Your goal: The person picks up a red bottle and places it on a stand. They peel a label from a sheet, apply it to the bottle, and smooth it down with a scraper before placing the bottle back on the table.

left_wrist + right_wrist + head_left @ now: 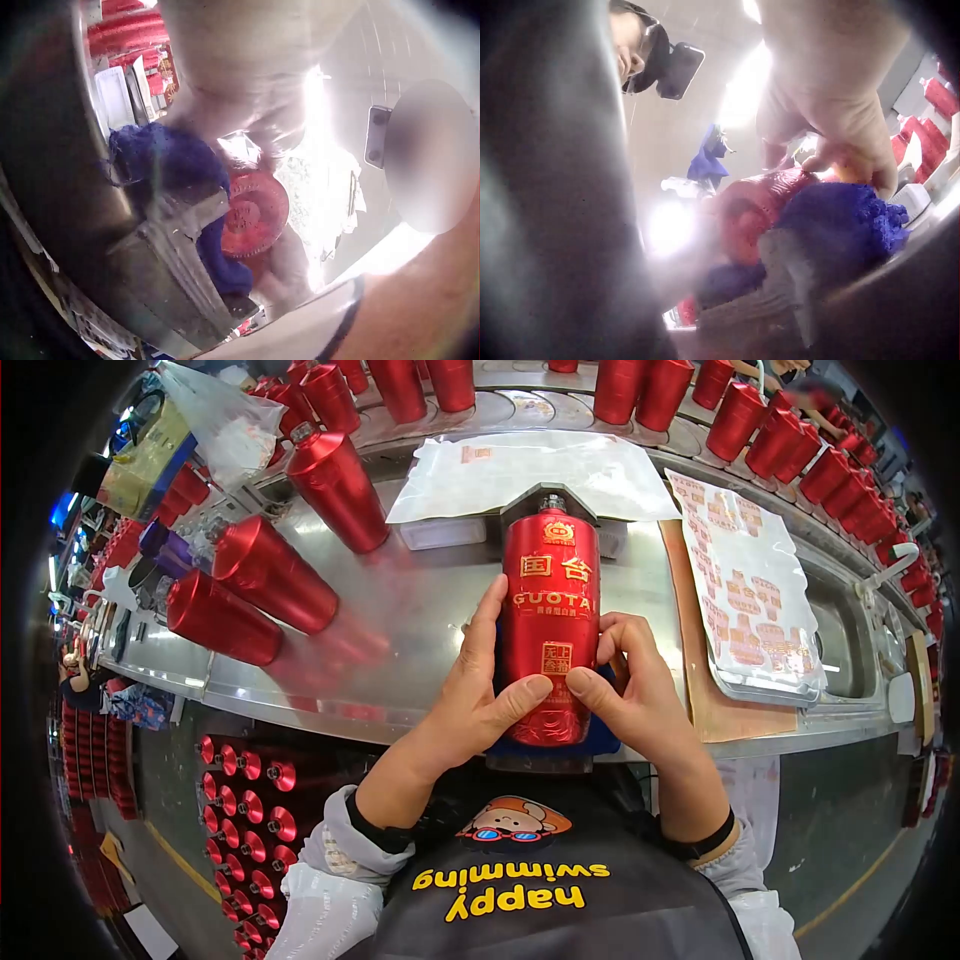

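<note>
A red bottle (548, 625) with gold lettering lies on its back in a dark holder (545, 492), neck pointing away from me. My left hand (462, 695) holds its left side, fingers stretched along it and the thumb across the front near the base. On the other side my right hand (650, 700) grips the bottle with bent fingers, its thumb on the front below the square gold seal (557, 657). The two thumb tips almost meet. Beneath the bottle is a blue cloth (840, 214), and the round base (257, 214) shows in the left wrist view.
Three red bottles, one of them (275, 575) in the middle, stand on the steel bench to the left. A sheet of red-gold stickers (735, 575) lies right, a mostly bare white sheet (540, 465) behind. Beyond runs a conveyor (520, 408) with more bottles. A sink (845, 635) is far right.
</note>
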{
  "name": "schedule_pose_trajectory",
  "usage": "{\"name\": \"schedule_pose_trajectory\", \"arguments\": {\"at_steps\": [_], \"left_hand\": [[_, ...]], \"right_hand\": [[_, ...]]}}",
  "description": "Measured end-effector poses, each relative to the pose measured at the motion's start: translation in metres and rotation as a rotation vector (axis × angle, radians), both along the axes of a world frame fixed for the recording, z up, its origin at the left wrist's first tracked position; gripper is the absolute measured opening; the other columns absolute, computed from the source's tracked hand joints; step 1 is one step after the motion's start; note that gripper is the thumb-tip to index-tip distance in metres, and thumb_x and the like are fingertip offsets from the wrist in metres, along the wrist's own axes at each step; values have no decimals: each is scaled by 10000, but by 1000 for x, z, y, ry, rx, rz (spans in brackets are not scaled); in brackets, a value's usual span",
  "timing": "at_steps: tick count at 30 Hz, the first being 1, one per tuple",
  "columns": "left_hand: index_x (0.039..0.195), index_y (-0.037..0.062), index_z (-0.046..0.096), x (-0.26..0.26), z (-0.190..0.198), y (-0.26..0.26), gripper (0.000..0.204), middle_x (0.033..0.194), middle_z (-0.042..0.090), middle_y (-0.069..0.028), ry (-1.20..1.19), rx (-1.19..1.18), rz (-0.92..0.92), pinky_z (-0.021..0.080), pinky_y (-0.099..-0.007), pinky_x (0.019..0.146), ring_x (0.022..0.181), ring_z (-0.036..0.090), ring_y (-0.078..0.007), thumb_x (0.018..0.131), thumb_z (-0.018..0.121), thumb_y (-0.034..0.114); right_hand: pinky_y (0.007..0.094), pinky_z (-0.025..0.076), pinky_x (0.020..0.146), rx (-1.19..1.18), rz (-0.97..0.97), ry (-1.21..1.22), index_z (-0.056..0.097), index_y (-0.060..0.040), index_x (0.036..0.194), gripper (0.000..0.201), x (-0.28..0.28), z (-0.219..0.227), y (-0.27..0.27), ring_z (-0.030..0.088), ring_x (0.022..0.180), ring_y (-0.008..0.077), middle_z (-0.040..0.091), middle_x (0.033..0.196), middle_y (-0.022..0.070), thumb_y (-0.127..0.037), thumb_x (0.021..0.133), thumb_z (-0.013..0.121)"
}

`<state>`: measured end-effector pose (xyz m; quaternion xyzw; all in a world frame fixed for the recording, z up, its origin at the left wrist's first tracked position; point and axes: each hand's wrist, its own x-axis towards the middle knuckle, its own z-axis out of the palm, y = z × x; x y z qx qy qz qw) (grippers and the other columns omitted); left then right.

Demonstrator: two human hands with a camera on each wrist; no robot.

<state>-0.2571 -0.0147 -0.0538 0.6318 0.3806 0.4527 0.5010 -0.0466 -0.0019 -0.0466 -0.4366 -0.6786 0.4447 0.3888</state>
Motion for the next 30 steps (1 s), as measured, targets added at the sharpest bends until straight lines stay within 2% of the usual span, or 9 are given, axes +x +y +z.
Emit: {"name": "schedule_pose_trajectory", "arguments": {"at_steps": [4, 7, 8, 11, 19, 22, 25, 27, 30], "left_hand": [[1528, -22, 137, 4, -3, -2, 905, 1526, 273, -239, 41, 150, 149, 150, -455, 1174, 1434, 232, -344, 940, 567, 515], [1488, 36, 341, -13, 17, -1, 853, 1477, 422, -168, 670, 635, 107, 81, -516, 1174, 1413, 268, -364, 913, 487, 648], [1422, 102, 483, -7, 22, -5, 805, 1387, 544, -90, 755, 691, 107, 25, -561, 1171, 1386, 302, -360, 886, 443, 701], [1355, 208, 564, -7, 21, -13, 646, 1344, 587, 7, 857, 866, -35, -8, -585, 1180, 1377, 317, -291, 902, 451, 654], [1270, 220, 630, -7, 4, -26, 474, 1174, 684, 19, 762, 936, 16, 27, -582, 1191, 1319, 390, -248, 876, 616, 485], [1267, 162, 636, -16, 0, -33, 452, 1183, 689, -22, 675, 843, 101, 69, -568, 1186, 1304, 407, -279, 920, 592, 449], [1299, 107, 616, -20, -1, -28, 495, 1237, 669, -51, 607, 771, 172, 115, -548, 1171, 1281, 421, -321, 951, 556, 454], [1310, 53, 572, -26, -5, -25, 531, 1219, 664, -122, 618, 756, 150, 125, -563, 1167, 1285, 428, -346, 979, 501, 462], [1328, 87, 585, -30, -8, -21, 526, 1271, 651, -43, 526, 635, 209, 124, -548, 1163, 1267, 427, -328, 973, 510, 468]], "right_hand": [[332, 450, 933, -70, 8, 158, 500, -38, 1106, 363, 8, -9, -3, 536, 1138, 230, 522, 1230, 178, -184, 865, 729], [290, 475, 928, -135, -90, 263, 471, -41, 1266, 394, 17, 3, -8, 579, 1157, 202, 548, 1302, 173, -26, 909, 636], [272, 489, 903, -28, -145, 310, 467, -33, 1278, 380, 17, 3, -6, 614, 1090, 181, 589, 1256, 169, 39, 920, 573], [242, 515, 742, 43, -182, 180, 478, -15, 1197, 304, 27, 10, -6, 660, 854, 118, 692, 969, 117, 27, 913, 579], [257, 514, 674, 41, -42, 108, 563, 6, 993, 148, 6, 35, 8, 647, 760, 101, 680, 809, 85, -61, 893, 648], [266, 514, 635, 171, -215, -4, 585, 2, 982, 139, 10, 29, 19, 645, 707, 114, 669, 760, 87, -71, 884, 652], [261, 505, 594, 155, 50, 83, 591, 1, 971, 128, -2, 33, 9, 626, 655, 106, 662, 736, 82, -64, 880, 654], [240, 487, 585, 88, -155, 29, 603, 3, 962, 145, -3, 42, 9, 610, 656, 82, 660, 755, 70, -66, 862, 682], [236, 489, 586, 200, -14, 24, 609, 4, 955, 120, -6, 48, 8, 604, 650, 78, 657, 741, 54, -68, 881, 670]]}}
